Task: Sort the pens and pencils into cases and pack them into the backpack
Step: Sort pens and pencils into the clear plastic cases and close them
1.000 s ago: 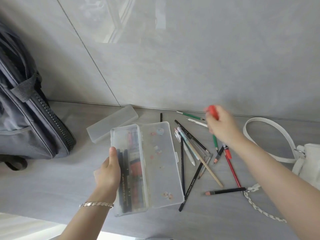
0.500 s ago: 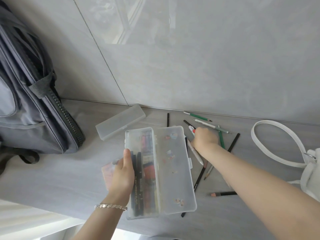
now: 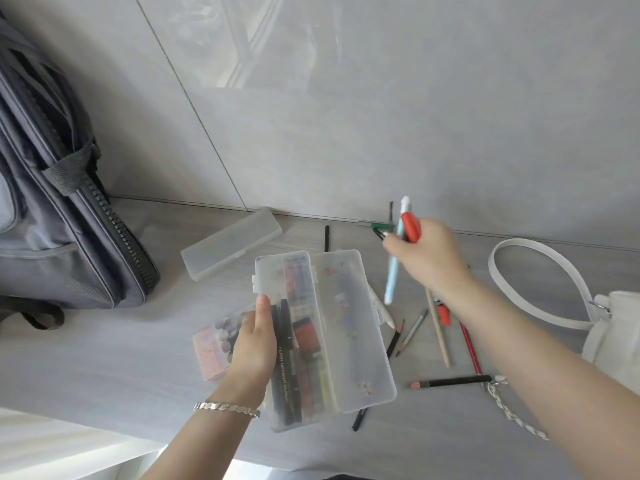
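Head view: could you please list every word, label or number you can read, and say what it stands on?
Black pen in the open case: white print along the barrel, too blurred to read.
No other text shows anywhere in the view.

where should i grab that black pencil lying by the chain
Pinch the black pencil at mid-shaft, coming from above and closing across its width. It lies flat with bare table on both sides there, while its right end lies right by the red pencil and the chain. The right hand is nearest but holds pens.
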`<state>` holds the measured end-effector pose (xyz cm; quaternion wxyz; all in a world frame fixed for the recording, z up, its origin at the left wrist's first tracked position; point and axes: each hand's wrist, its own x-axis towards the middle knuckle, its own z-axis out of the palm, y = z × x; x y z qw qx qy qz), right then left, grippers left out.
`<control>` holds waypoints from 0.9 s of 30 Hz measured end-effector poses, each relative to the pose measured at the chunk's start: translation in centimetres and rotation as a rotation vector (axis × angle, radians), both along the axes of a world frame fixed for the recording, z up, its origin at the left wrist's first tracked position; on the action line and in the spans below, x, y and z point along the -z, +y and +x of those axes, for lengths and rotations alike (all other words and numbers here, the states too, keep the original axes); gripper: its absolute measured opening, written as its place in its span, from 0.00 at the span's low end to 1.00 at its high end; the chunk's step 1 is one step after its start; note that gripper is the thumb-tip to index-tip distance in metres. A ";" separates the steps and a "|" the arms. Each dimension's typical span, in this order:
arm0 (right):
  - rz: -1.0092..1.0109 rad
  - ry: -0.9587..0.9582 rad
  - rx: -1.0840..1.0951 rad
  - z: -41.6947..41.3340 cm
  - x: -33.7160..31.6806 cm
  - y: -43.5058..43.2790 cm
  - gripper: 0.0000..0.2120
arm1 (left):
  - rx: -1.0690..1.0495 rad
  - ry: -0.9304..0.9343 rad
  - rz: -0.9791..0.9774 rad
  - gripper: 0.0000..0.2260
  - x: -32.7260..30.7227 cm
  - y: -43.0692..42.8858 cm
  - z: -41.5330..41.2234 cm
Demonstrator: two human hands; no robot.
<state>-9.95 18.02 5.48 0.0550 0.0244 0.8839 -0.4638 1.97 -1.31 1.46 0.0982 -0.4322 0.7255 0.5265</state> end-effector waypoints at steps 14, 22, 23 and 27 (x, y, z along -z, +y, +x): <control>0.152 -0.089 -0.306 10.1 1.7 -3.9 0.20 | -0.003 0.070 -0.005 0.13 -1.7 3.1 -0.4; 0.036 0.004 -0.271 10.5 0.3 -3.6 0.24 | 0.065 0.113 0.018 0.13 -1.8 3.3 0.2; -0.065 0.035 -0.219 10.2 0.0 -3.7 0.21 | 0.080 0.115 0.016 0.13 -1.8 3.3 0.3; -0.427 0.142 -0.094 8.9 -0.5 -4.7 0.13 | 0.120 0.125 0.002 0.13 -1.6 3.5 0.9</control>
